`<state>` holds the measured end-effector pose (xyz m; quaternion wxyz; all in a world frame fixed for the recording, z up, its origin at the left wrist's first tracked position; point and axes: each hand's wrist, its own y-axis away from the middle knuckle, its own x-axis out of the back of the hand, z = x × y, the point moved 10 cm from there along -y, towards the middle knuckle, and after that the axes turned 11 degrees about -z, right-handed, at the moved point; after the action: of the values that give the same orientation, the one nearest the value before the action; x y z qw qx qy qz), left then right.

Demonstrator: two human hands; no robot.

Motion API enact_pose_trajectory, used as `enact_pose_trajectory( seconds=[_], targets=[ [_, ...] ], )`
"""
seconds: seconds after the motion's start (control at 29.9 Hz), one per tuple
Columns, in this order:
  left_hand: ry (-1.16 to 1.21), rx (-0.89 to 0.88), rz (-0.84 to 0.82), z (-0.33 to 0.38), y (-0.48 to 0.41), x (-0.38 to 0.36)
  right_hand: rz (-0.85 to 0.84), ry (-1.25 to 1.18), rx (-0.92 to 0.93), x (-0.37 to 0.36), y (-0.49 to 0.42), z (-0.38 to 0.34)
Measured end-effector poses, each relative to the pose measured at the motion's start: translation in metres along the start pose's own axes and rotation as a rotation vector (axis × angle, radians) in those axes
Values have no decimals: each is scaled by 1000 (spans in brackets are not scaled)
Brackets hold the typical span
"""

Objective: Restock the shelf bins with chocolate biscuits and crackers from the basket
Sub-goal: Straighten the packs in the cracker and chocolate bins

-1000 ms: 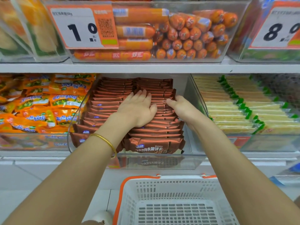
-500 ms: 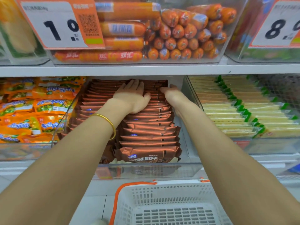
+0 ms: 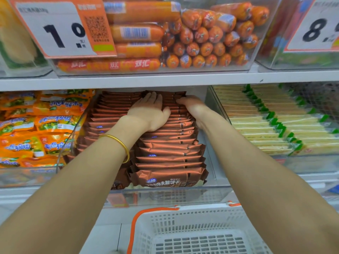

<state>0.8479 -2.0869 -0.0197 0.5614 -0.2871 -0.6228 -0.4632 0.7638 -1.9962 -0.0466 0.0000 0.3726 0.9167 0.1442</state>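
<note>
Brown chocolate biscuit packs point(image 3: 170, 156) fill a clear shelf bin point(image 3: 165, 196) in two rows, standing on edge. My left hand point(image 3: 149, 111) lies flat with straight fingers on top of the packs deep in the bin. My right hand point(image 3: 192, 105) presses the right row's back packs from the side, fingers reaching to the far end; its fingertips are hidden. Green-edged yellow cracker packs point(image 3: 271, 125) fill the bin to the right. The white basket point(image 3: 194, 230) with orange handles sits below, and the part I see holds nothing.
Orange corn snack packs point(image 3: 42, 125) fill the left bin. Above the shelf board point(image 3: 165, 79), a clear bin holds orange sausages point(image 3: 192, 35), fronted by a price tag point(image 3: 60, 28). Another price tag point(image 3: 319, 28) is at the top right.
Both hands have slid further back along the biscuit packs toward the rear of the bin. The view has shifted closer to the shelf.
</note>
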Motion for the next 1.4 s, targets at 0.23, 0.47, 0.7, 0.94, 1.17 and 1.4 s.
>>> enact_pose_trajectory(
  seconds=[0.23, 0.47, 0.7, 0.94, 1.17, 1.4],
  targets=[
    [69, 93, 59, -47, 24, 9, 134, 489, 41, 9, 21, -23],
    [57, 133, -51, -84, 47, -12, -90, 1228, 253, -72, 69, -43],
    [125, 61, 15, -98, 73, -1, -158, 1303, 222, -83, 66, -32],
    [70, 70, -66, -95, 84, -18, -336, 1403, 282, -139, 67, -34],
    [-109, 16, -27, -102, 114, -8, -271, 1427, 352, -149, 71, -45],
    [-115, 39, -76, -107, 126, -22, -312, 1509, 310, -164, 72, -33]
  ],
)
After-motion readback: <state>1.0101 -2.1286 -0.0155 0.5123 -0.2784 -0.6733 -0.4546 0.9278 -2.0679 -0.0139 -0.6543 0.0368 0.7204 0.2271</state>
